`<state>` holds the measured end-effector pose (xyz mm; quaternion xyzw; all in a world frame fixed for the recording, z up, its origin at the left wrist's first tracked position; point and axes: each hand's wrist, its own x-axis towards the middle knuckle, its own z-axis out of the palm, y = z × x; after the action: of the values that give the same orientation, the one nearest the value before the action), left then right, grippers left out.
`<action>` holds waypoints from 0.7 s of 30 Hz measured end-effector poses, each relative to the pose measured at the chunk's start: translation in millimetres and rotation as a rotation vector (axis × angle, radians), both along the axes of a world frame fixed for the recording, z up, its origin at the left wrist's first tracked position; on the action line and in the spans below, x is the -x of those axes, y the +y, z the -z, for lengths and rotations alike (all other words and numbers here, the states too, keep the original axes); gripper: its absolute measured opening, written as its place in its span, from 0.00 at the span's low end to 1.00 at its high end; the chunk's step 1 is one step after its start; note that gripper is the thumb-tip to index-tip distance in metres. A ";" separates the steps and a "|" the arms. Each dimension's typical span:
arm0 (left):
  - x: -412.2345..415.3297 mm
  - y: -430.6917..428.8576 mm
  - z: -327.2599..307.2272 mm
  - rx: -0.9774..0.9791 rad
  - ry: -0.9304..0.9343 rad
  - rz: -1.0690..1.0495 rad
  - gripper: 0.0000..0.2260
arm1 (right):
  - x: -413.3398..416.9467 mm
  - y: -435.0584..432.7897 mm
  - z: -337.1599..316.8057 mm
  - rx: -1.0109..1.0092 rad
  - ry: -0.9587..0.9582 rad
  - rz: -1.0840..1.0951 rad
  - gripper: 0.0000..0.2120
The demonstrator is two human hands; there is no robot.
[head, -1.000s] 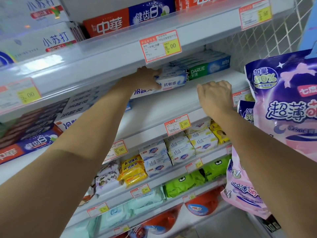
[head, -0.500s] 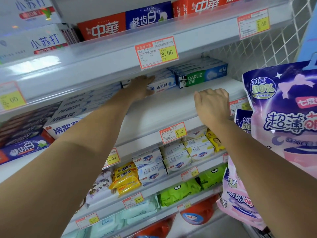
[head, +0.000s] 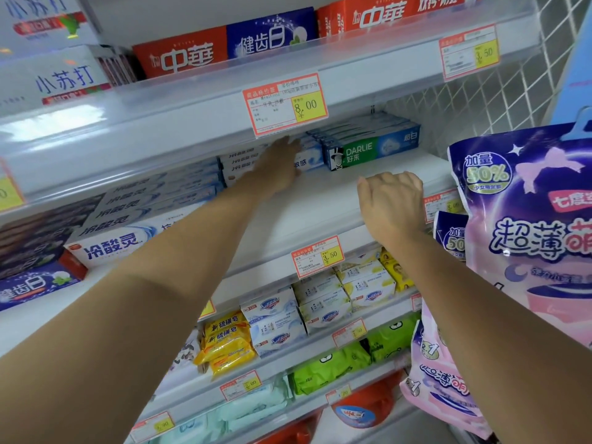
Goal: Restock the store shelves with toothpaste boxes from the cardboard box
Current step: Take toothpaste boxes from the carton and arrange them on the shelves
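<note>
My left hand (head: 279,163) reaches deep onto the white shelf (head: 320,203), its straight fingers pressing against the front of a small stack of white-and-blue toothpaste boxes (head: 246,161). That stack sits beside the green-and-blue Darlie boxes (head: 371,147) at the shelf's back. My right hand (head: 392,201) rests loosely curled on the shelf's front edge and holds nothing. More white-and-blue toothpaste boxes (head: 134,219) are stacked to the left. The cardboard box is out of view.
Red and blue toothpaste boxes (head: 224,48) line the shelf above. Soap boxes (head: 323,302) and yellow soap packs (head: 226,342) fill the shelf below. Purple and pink hanging bags (head: 528,225) crowd the right side. A price tag (head: 285,104) hangs above my left hand.
My left hand let go of the toothpaste box it gripped, and pushed it back against the stack with flat fingers. My right hand stayed on the shelf edge.
</note>
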<state>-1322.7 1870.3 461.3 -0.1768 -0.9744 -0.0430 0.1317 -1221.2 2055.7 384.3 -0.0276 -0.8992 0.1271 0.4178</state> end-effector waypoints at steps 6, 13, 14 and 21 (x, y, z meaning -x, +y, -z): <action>5.4 48.5 12.8 -0.071 0.040 0.179 0.29 | 2.2 0.1 0.8 -0.003 0.036 0.025 0.27; 30.6 69.1 6.3 -0.023 0.003 0.229 0.30 | 2.8 -0.1 1.6 0.006 0.091 0.019 0.26; 33.9 70.5 8.1 -0.031 0.006 0.212 0.29 | 2.3 -0.1 1.4 0.006 0.091 0.017 0.26; 34.6 78.1 17.6 -0.075 0.113 0.082 0.19 | 2.2 -1.9 1.7 -0.007 0.088 0.024 0.25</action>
<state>-1357.3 1948.4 443.7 -0.2137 -0.9551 -0.0748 0.1910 -1223.3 2053.7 382.6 -0.0313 -0.8800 0.1201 0.4584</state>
